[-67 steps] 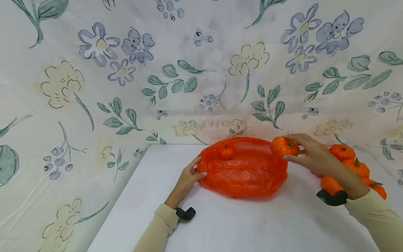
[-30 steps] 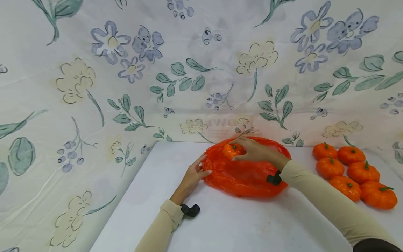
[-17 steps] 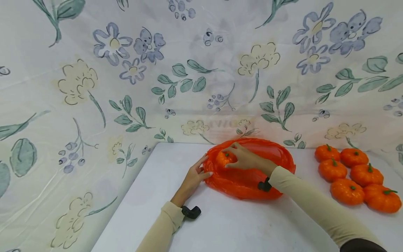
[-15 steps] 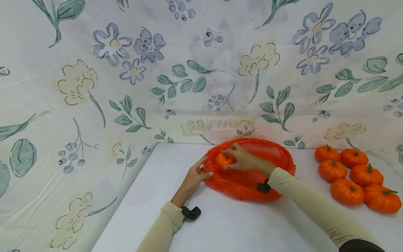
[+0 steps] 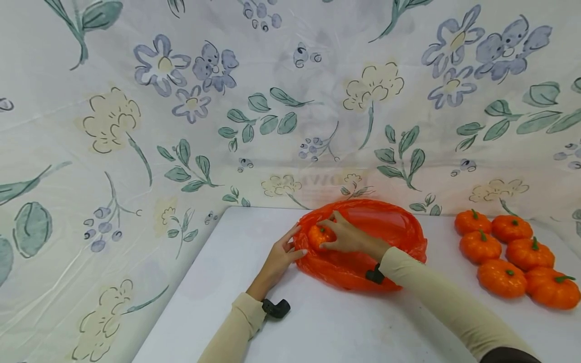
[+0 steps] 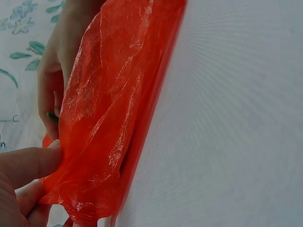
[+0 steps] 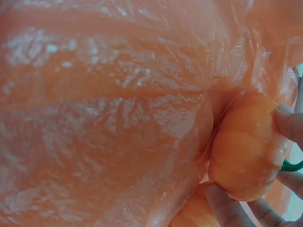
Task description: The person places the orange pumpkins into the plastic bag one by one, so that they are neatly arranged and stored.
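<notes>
An orange plastic bag [image 5: 386,237] lies open on the white table [image 5: 327,327] by the back wall. My left hand [image 5: 285,252] pinches the bag's left edge, and its thumb [image 6: 26,163] presses the crinkled plastic [image 6: 109,118]. My right hand [image 5: 340,236] reaches into the bag from the right and grips a small orange pumpkin [image 5: 316,236] with a green stem. In the right wrist view the fingertips [image 7: 227,208] curl round that pumpkin [image 7: 246,156] against the bag's wall. Another orange shape [image 7: 189,218] just below it is partly hidden.
Several small orange pumpkins [image 5: 513,252] sit in a cluster at the table's right side. A floral cloth [image 5: 181,126] hangs behind the table and down its left. The table's left edge [image 5: 181,287] runs near my left forearm.
My right hand carried a pumpkin from the right-hand cluster into the bag, then moved it lower and to the bag's left end. My left hand stayed on the bag's edge.
</notes>
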